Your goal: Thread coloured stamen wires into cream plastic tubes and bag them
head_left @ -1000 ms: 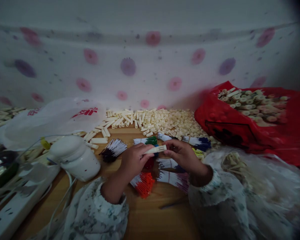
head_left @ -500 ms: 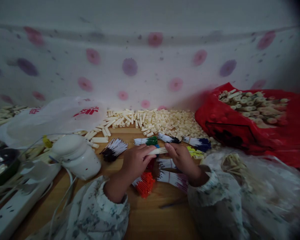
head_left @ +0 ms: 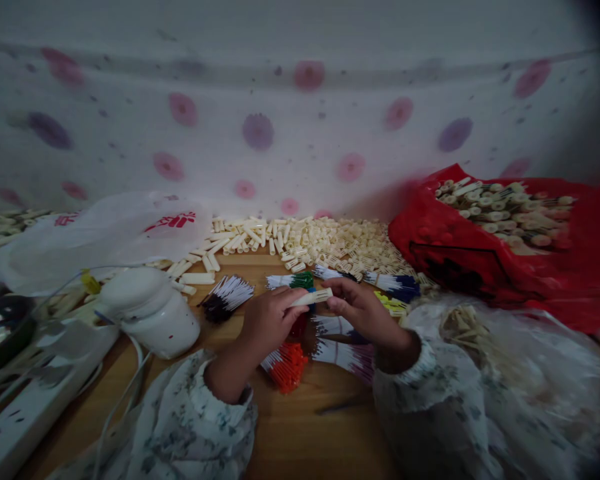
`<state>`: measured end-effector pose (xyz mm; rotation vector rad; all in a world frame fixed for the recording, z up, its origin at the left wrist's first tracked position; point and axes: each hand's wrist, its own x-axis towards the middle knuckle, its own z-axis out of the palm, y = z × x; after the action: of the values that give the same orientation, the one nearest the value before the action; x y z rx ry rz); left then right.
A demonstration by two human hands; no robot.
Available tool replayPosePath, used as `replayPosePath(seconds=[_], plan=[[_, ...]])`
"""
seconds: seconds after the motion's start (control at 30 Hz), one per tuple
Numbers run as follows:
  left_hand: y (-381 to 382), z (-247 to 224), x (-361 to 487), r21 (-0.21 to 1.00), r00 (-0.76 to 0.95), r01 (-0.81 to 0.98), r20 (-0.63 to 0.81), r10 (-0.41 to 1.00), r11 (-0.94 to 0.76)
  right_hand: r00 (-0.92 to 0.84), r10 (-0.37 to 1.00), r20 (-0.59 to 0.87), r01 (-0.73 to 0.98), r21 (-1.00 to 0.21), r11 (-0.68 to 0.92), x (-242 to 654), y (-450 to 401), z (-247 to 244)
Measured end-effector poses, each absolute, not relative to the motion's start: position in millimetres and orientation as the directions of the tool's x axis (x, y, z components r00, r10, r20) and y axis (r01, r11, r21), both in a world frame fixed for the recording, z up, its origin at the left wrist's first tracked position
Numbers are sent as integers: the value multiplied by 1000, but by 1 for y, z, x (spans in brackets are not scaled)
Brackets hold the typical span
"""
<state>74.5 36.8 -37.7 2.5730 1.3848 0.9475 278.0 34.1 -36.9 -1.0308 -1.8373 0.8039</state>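
Observation:
A cream plastic pen barrel (head_left: 312, 297) with slots towards its right end lies level between my two hands. My left hand (head_left: 270, 320) pinches its left part between thumb and fingers. At the slotted end, the thumb and forefinger of my right hand (head_left: 363, 310) close about the tip. Bundles of thin white pen refills lie around and below my hands: orange-tipped refills (head_left: 286, 368), purple-tipped refills (head_left: 347, 357), black-tipped refills (head_left: 226, 297), green-tipped refills (head_left: 291, 280) and dark blue-tipped refills (head_left: 395, 283). Some red and blue ends are partly hidden behind my left hand.
Behind the refills spreads a heap of cream barrels and slotted parts (head_left: 340, 243). A red bag (head_left: 445, 267) full of pen pieces stands right, above a clear plastic bag (head_left: 530, 373). On the left are a white jar (head_left: 147, 310), a power strip (head_left: 50, 393) and cables.
My right thumb and fingers have shifted from over the slotted part to the barrel's tip, so more slots show. My left hand keeps its hold. The view has moved slightly.

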Motion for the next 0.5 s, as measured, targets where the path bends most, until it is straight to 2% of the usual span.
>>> replayPosePath(seconds=[0.2,0.37,0.5], plan=[[34,-35,77,329,424,716,496,757,-616,-191,877,441,517,-714,472,274,33,-37],[34,-36,76,351,414,715,483,771,-604,-296,868,398,332,-809,485,276,33,-38],[34,-36,76,319,431,730,470,770,-604,-230,882,412,523,-711,469,278,34,-40]])
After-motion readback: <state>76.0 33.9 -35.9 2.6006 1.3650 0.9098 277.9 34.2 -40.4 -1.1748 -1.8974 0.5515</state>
